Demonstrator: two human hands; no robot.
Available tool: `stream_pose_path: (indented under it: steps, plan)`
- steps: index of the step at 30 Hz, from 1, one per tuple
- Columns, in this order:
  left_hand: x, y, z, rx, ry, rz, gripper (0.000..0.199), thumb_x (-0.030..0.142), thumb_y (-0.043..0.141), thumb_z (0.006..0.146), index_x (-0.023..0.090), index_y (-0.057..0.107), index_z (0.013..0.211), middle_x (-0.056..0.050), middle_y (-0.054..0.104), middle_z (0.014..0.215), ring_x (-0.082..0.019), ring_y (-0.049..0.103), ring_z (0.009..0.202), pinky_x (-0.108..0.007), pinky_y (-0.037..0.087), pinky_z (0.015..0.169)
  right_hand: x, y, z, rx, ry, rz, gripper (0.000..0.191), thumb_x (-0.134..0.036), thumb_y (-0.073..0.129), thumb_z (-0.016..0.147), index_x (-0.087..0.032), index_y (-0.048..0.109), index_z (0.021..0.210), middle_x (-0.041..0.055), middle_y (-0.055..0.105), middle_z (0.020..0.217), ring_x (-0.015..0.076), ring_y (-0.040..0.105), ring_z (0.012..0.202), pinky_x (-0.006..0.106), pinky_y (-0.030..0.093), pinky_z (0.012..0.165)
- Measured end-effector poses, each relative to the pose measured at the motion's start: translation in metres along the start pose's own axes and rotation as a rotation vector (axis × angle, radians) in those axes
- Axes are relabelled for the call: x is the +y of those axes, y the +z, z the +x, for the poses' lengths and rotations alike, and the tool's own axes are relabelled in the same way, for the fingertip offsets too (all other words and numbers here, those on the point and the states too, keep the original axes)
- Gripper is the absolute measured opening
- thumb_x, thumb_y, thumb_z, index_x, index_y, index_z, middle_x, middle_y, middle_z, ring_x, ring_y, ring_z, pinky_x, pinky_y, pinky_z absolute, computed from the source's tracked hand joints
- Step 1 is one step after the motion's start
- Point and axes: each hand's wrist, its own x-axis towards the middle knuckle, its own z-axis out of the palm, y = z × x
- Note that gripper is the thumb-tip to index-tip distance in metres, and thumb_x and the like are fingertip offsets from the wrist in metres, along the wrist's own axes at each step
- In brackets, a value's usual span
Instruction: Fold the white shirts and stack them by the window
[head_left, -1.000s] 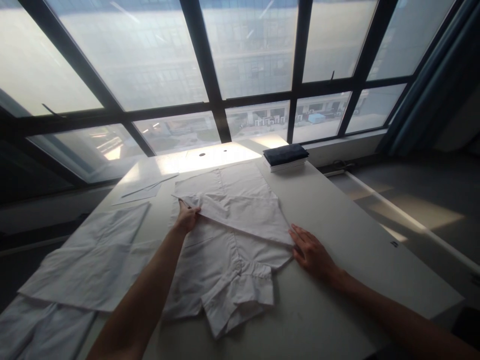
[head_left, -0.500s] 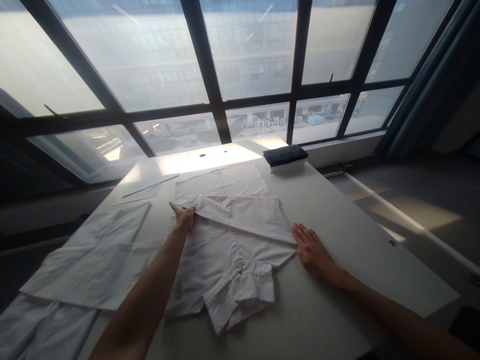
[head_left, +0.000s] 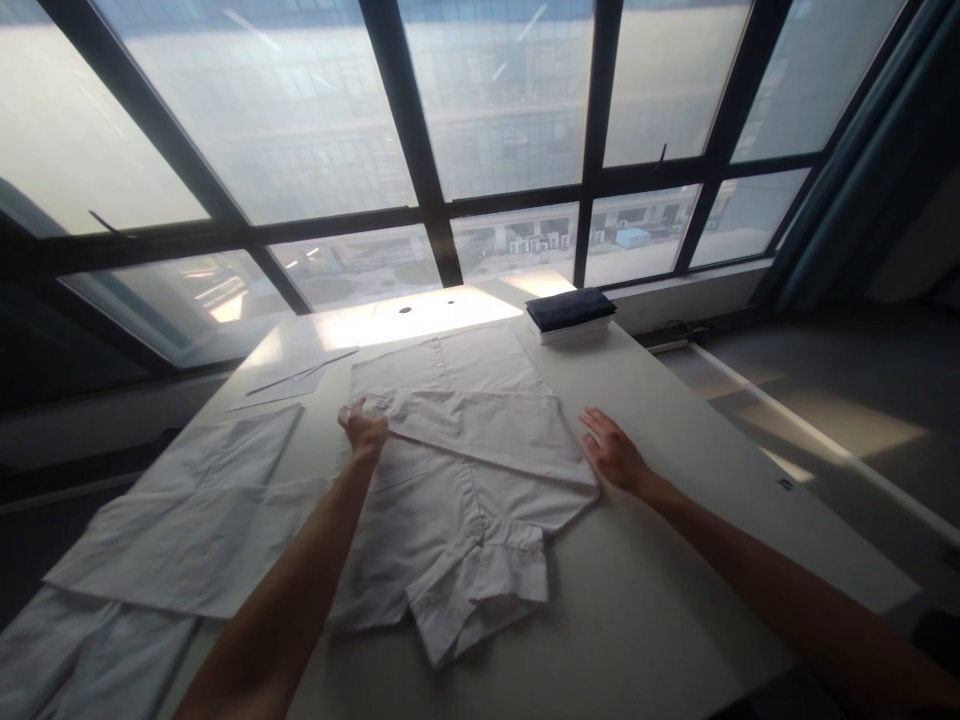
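Note:
A white shirt (head_left: 480,480) lies spread on the table, its collar towards me and one side folded across in a broad flap. At the flap's left end is my left hand (head_left: 364,430), fingers bent and closed on the cloth; the fingertips are partly hidden. To the right of the shirt, just off its folded edge, my right hand (head_left: 615,455) hovers close over the table with its fingers apart and nothing in them.
Several white garments (head_left: 180,530) lie at the left on the white table (head_left: 645,620). Paper sheets (head_left: 300,380) with a thin dark stick lie behind them. A folded stack with a dark top (head_left: 570,312) sits at the back right, before the windows.
My right hand has come off the shirt's right edge and moved slightly away from me, fingers spreading. The left hand stays by the flap, its fingers shifted a little.

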Motion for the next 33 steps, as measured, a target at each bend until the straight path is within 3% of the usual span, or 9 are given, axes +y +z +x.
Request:
stream_pose_path:
  steps: [3, 4, 7, 9, 12, 18, 27, 30, 33]
  plan:
    - [0.008, 0.019, -0.026, 0.042, 0.302, 0.267, 0.057, -0.005, 0.074, 0.058, 0.017, 0.062, 0.109, -0.017, 0.016, 0.165, -0.039, 0.013, 0.153, -0.052, 0.023, 0.122, -0.007, 0.009, 0.05, -0.022, 0.013, -0.014, 0.051, -0.024, 0.038, 0.096, -0.009, 0.06, 0.14, 0.0181, 0.049, 0.153, 0.0276, 0.041, 0.146, 0.047, 0.032, 0.121]
    - [0.011, 0.028, -0.039, -0.049, 0.386, 0.335, 0.052, -0.002, 0.075, 0.062, 0.018, 0.065, 0.109, -0.016, 0.025, 0.163, -0.038, 0.014, 0.154, -0.052, 0.018, 0.124, -0.011, 0.012, 0.062, -0.062, -0.022, -0.032, 0.051, -0.023, 0.038, 0.097, -0.01, 0.059, 0.142, 0.0164, 0.046, 0.156, 0.0274, 0.036, 0.148, 0.047, 0.03, 0.122]
    - [0.011, 0.055, -0.086, -0.573, 0.505, 0.419, 0.033, 0.014, 0.073, 0.078, 0.024, 0.072, 0.11, -0.012, 0.055, 0.146, -0.033, 0.039, 0.145, -0.05, 0.019, 0.125, -0.019, 0.022, 0.077, -0.244, -0.172, -0.1, 0.054, -0.026, 0.039, 0.1, -0.015, 0.048, 0.151, 0.0108, 0.033, 0.164, 0.0279, 0.023, 0.154, 0.056, 0.021, 0.123]
    - [0.004, 0.069, -0.115, -0.869, 0.648, 0.571, 0.037, 0.027, 0.065, 0.09, 0.028, 0.068, 0.127, -0.009, 0.053, 0.15, -0.03, 0.036, 0.148, -0.05, 0.012, 0.126, -0.02, 0.026, 0.076, -0.335, -0.215, -0.153, 0.056, -0.029, 0.037, 0.102, -0.017, 0.038, 0.157, 0.0102, 0.028, 0.166, 0.0285, 0.019, 0.155, 0.061, 0.014, 0.122]
    - [-0.015, 0.079, -0.142, -1.05, 0.776, 0.81, 0.051, 0.04, 0.053, 0.1, 0.031, 0.05, 0.149, -0.007, 0.038, 0.162, -0.029, 0.021, 0.155, -0.055, 0.005, 0.126, -0.014, 0.028, 0.071, -0.351, -0.192, -0.227, 0.058, -0.036, 0.034, 0.104, -0.018, 0.033, 0.159, 0.0103, 0.024, 0.167, 0.0285, 0.016, 0.155, 0.062, 0.01, 0.122]
    - [-0.039, 0.069, -0.146, -1.056, 0.879, 1.097, 0.054, 0.051, 0.037, 0.105, 0.036, 0.037, 0.157, -0.001, 0.027, 0.167, -0.026, 0.017, 0.156, -0.053, 0.011, 0.126, 0.01, 0.031, 0.074, -0.282, -0.074, -0.32, 0.058, -0.041, 0.027, 0.105, -0.02, 0.033, 0.159, 0.0083, 0.026, 0.167, 0.0266, 0.02, 0.155, 0.06, 0.013, 0.123]
    - [-0.039, 0.067, -0.148, -1.001, 0.918, 1.105, 0.052, 0.05, 0.037, 0.106, 0.033, 0.042, 0.155, 0.001, 0.031, 0.165, -0.024, 0.024, 0.154, -0.049, 0.018, 0.126, 0.036, 0.026, 0.088, 0.019, 0.159, -0.177, 0.057, -0.026, 0.023, 0.101, -0.012, 0.049, 0.15, 0.0134, 0.046, 0.156, 0.0239, 0.038, 0.147, 0.045, 0.03, 0.121]
    - [-0.041, 0.067, -0.145, -0.996, 0.923, 1.098, 0.052, 0.049, 0.038, 0.106, 0.032, 0.043, 0.154, 0.0, 0.033, 0.165, -0.024, 0.025, 0.154, -0.05, 0.019, 0.126, 0.021, 0.025, 0.08, 0.019, 0.067, -0.131, 0.057, -0.023, 0.026, 0.099, -0.011, 0.049, 0.151, 0.013, 0.046, 0.157, 0.0232, 0.036, 0.148, 0.043, 0.03, 0.121]
    - [-0.04, 0.068, -0.145, -1.0, 0.923, 1.105, 0.052, 0.049, 0.038, 0.106, 0.032, 0.043, 0.154, 0.0, 0.033, 0.165, -0.024, 0.024, 0.154, -0.05, 0.02, 0.125, -0.002, 0.029, 0.07, -0.13, -0.139, -0.118, 0.056, -0.026, 0.03, 0.101, -0.013, 0.044, 0.154, 0.0103, 0.038, 0.162, 0.0238, 0.028, 0.152, 0.047, 0.022, 0.124]
